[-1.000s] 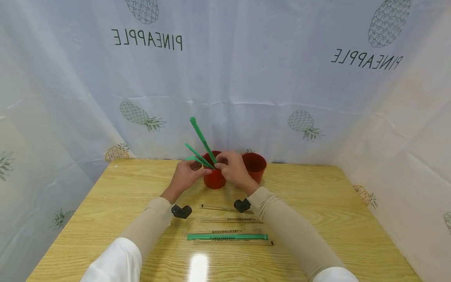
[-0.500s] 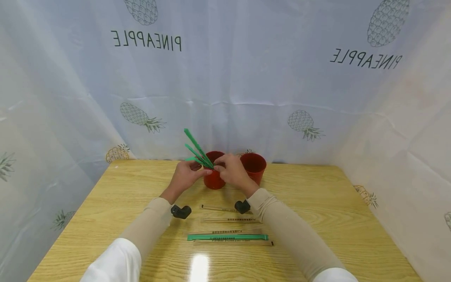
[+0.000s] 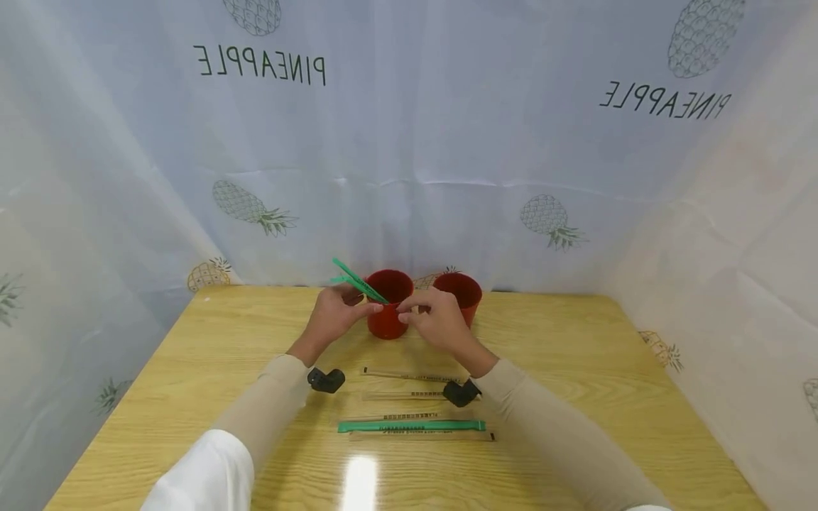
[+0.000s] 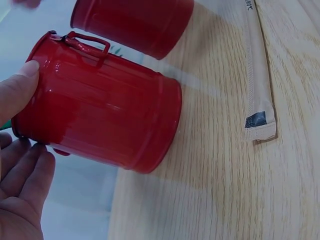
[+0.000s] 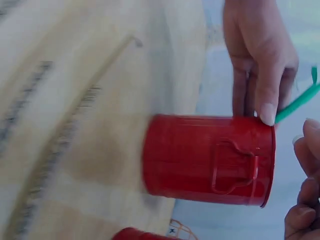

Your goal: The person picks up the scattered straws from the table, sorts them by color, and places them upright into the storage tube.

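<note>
My left hand (image 3: 332, 314) grips the left red pail (image 3: 386, 326) by its rim, the thumb on the near side and the fingers at its outer side in the left wrist view. Slim green wrapped straws (image 3: 359, 282) stick out of this pail, leaning left over the rim. My right hand (image 3: 437, 319) is just right of the same pail, fingers bent and thumb apart from them, nothing between them. In the right wrist view the pail (image 5: 200, 160) shows a small side handle, and a green straw (image 5: 297, 104) rises beside my left thumb.
A second red pail (image 3: 471, 309) stands to the right, partly behind my right hand. Several brown wrapped straws (image 3: 390, 396) and one green wrapped straw (image 3: 412, 426) lie crosswise on the wooden table (image 3: 562, 369). A pineapple-print curtain (image 3: 409, 128) hangs behind.
The tall green straw has gone down into the left pail and no longer stands above the others. My right hand has let go of it and drawn back to the right.
</note>
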Available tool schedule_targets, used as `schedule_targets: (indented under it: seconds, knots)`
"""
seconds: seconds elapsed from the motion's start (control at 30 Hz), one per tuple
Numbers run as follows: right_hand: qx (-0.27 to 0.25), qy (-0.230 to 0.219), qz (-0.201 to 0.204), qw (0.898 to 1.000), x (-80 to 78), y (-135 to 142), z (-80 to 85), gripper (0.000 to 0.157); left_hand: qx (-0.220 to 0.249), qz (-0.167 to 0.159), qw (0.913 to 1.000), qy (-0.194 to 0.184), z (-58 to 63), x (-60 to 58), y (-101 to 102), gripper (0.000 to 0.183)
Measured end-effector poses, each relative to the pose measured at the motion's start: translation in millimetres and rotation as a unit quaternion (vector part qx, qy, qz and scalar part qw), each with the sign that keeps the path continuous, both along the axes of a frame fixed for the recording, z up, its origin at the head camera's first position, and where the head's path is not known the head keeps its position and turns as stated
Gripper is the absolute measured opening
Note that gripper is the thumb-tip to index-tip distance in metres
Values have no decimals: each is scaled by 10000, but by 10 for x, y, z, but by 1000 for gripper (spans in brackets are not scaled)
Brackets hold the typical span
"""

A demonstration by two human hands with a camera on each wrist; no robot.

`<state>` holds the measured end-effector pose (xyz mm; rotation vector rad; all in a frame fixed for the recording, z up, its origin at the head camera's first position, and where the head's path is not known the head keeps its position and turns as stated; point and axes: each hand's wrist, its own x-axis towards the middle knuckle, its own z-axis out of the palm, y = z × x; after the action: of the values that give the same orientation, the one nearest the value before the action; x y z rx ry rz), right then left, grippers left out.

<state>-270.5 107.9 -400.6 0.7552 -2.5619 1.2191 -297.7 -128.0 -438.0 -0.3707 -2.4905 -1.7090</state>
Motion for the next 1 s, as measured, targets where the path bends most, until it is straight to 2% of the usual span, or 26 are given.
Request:
schedule_targets:
  seconds: [0.1, 0.17, 0.33, 0.43, 0.67, 1.0]
  knots:
    - [-93, -106, 142, 9998, 160, 140, -58, 7, 76, 8, 10000, -35, 4, -3, 10, 41]
    - [-164, -334, 191, 9991, 286, 245, -120, 6, 134, -13, 9999, -90, 4, -8, 15, 40]
    - [-307, -1378, 209, 9898, 632, 492, -311, 6, 82, -30, 9999, -95, 23, -6, 20, 42]
    - [-270, -1770, 201, 9836, 790, 586, -436, 8, 34, 38, 10000, -49, 31, 2, 4, 41]
    - [102, -1820, 160, 9831, 992, 678, -630, 2, 84, 39, 9999, -83, 4, -4, -17, 42]
    - [160, -1827, 272, 9827, 1093, 682, -749, 9, 79, 37, 9999, -139, 4, 39, 12, 44]
